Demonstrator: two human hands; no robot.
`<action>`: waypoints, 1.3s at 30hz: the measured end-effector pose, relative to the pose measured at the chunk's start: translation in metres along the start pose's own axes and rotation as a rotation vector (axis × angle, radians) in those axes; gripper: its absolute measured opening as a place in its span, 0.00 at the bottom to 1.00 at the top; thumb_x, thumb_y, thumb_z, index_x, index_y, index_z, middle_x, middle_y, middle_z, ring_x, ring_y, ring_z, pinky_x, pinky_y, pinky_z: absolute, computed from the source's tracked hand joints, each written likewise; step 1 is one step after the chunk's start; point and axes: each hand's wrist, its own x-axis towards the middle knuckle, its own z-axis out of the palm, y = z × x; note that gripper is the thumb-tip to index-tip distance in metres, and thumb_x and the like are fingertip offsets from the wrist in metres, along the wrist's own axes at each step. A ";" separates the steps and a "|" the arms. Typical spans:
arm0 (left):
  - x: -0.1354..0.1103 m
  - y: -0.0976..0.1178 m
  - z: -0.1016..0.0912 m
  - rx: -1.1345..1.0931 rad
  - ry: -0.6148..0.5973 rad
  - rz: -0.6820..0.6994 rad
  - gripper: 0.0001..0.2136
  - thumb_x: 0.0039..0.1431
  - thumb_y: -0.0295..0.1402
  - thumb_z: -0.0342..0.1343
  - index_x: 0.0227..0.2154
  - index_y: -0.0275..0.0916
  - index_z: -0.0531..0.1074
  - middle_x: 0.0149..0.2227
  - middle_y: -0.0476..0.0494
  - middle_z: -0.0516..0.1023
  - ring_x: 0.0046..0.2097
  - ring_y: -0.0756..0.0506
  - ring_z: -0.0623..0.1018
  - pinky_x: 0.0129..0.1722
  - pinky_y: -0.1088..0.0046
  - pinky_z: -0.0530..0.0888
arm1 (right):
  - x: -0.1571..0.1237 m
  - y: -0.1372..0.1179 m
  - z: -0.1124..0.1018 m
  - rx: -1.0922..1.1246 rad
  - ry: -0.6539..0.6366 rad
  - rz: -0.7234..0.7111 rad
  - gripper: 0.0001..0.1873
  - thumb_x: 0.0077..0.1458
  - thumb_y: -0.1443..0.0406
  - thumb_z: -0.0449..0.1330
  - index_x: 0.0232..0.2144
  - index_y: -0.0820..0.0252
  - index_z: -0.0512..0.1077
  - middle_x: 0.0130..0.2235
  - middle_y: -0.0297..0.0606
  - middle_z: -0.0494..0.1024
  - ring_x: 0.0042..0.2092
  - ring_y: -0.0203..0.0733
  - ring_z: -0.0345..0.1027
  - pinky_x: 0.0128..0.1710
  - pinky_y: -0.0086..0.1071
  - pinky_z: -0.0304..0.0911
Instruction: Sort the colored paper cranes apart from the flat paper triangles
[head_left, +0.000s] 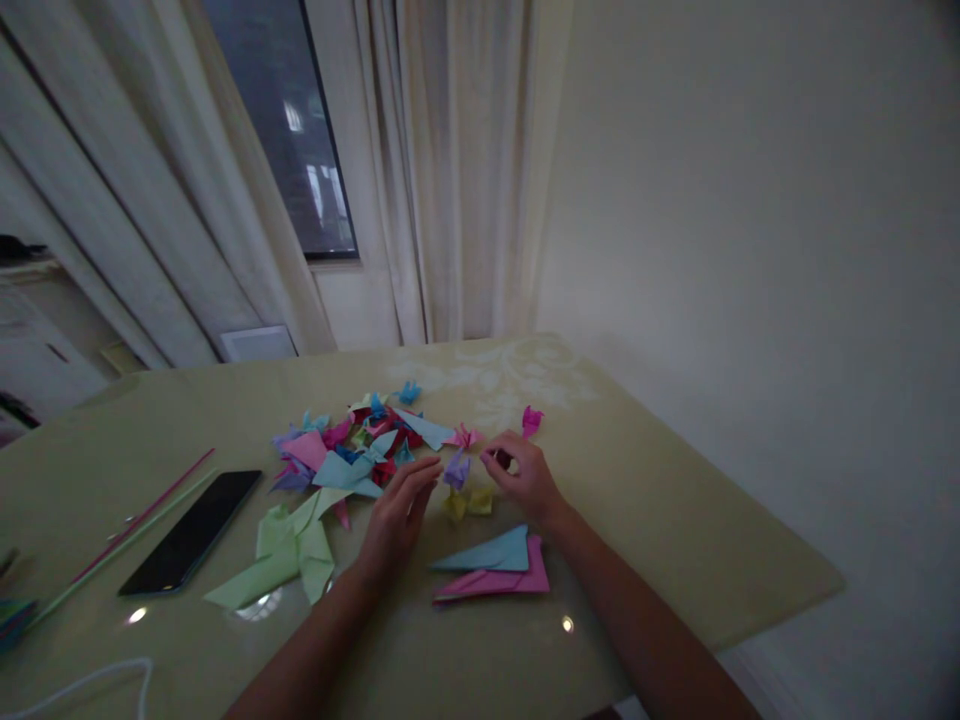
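My left hand (397,515) lies on the table with its fingers stretched toward a small purple folded paper piece (457,467), empty. My right hand (523,472) rests to the right of that piece, fingers curled in a pinch; what they hold is too small to make out. A yellow folded piece (468,502) sits between my hands. A blue folded sheet (487,553) on a pink one (501,582) lies between my forearms. A heap of coloured folded papers (360,445) is beyond my left hand.
A black phone (193,543) lies at the left beside pink and green straws (142,515). Light green folded paper (289,555) sits left of my left arm. A lone magenta piece (531,420) is past my right hand. The table edge (750,520) runs along the right, by the wall.
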 end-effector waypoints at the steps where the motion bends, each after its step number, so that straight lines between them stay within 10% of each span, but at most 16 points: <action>1: 0.000 -0.002 0.000 0.006 0.003 -0.017 0.10 0.71 0.27 0.53 0.48 0.43 0.78 0.47 0.41 0.83 0.49 0.46 0.84 0.50 0.70 0.80 | 0.000 0.002 -0.002 -0.004 0.004 0.029 0.13 0.67 0.56 0.61 0.37 0.58 0.79 0.33 0.38 0.78 0.32 0.40 0.70 0.34 0.32 0.67; 10: 0.006 -0.041 0.014 0.314 -0.146 -0.156 0.21 0.67 0.22 0.45 0.56 0.40 0.76 0.58 0.36 0.80 0.59 0.38 0.79 0.59 0.55 0.75 | -0.004 0.009 0.006 -0.085 -0.208 0.049 0.17 0.71 0.59 0.58 0.56 0.57 0.76 0.50 0.43 0.78 0.43 0.41 0.73 0.47 0.35 0.68; 16: 0.029 -0.066 0.030 0.499 -0.341 -0.088 0.21 0.66 0.25 0.48 0.58 0.41 0.75 0.59 0.36 0.80 0.63 0.36 0.76 0.65 0.51 0.67 | -0.007 0.015 0.015 -0.023 -0.268 0.133 0.12 0.59 0.62 0.70 0.45 0.60 0.81 0.36 0.36 0.82 0.34 0.39 0.73 0.36 0.30 0.65; 23: 0.025 -0.055 0.023 0.854 -0.213 -0.320 0.17 0.68 0.31 0.48 0.52 0.33 0.77 0.50 0.31 0.82 0.54 0.33 0.78 0.60 0.52 0.68 | 0.001 0.021 0.018 0.212 0.006 0.191 0.08 0.61 0.61 0.66 0.37 0.59 0.82 0.34 0.37 0.84 0.34 0.40 0.74 0.35 0.30 0.65; 30: 0.026 -0.055 0.026 0.762 -0.338 -0.295 0.18 0.68 0.27 0.49 0.55 0.45 0.77 0.64 0.39 0.76 0.66 0.35 0.69 0.66 0.45 0.57 | 0.006 0.038 -0.004 0.065 0.283 0.168 0.08 0.64 0.64 0.61 0.40 0.58 0.80 0.37 0.40 0.82 0.36 0.42 0.74 0.38 0.34 0.69; 39: 0.009 -0.043 0.019 0.737 -0.313 -0.188 0.14 0.70 0.31 0.47 0.49 0.39 0.77 0.54 0.33 0.82 0.59 0.36 0.77 0.66 0.45 0.57 | 0.001 0.047 -0.004 -0.308 0.220 0.048 0.05 0.64 0.69 0.60 0.37 0.58 0.77 0.42 0.44 0.77 0.45 0.48 0.74 0.50 0.42 0.72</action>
